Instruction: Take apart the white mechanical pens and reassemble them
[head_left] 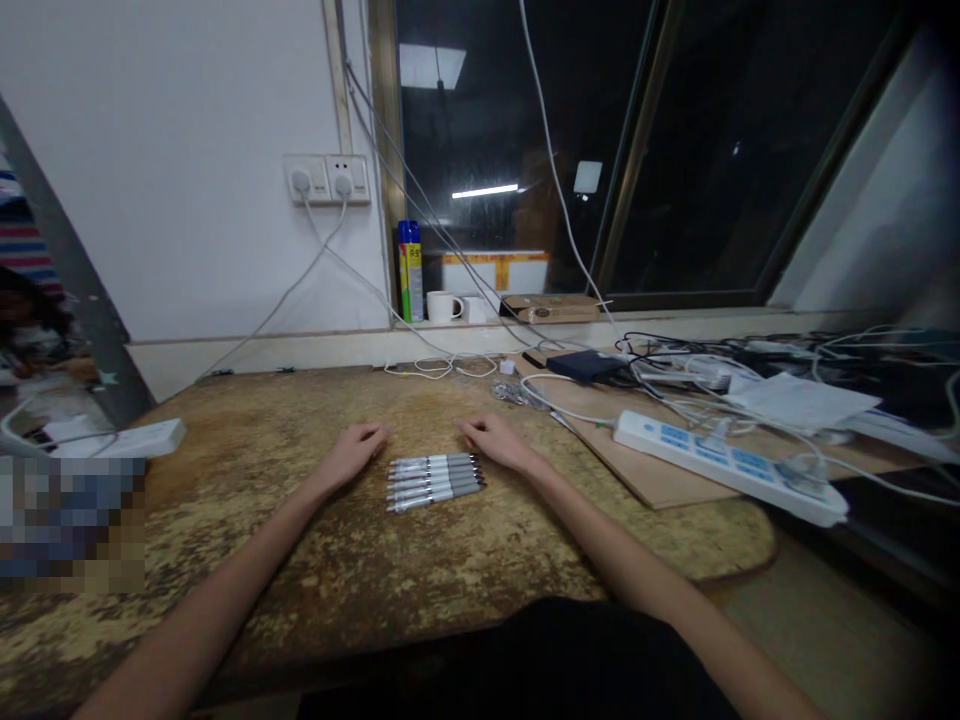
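Several pens [435, 483] with clear and grey-white barrels lie side by side in a neat row on the worn wooden table [300, 580]. To the left of the row rests my left hand [354, 452], its fingers loosely curled in and nothing visible in them. My right hand [495, 441] lies at the other end, near the pens' dark ends, also curled and with nothing seen in it. Both hands stay a little apart from the pens.
At right, a white power strip [727, 468] lies on a brown board [637, 470] among tangled cables and papers. A dark box [589, 366] sits behind. On the windowsill stand a spray can [411, 272], a white mug [444, 306] and a cardboard box [555, 308].
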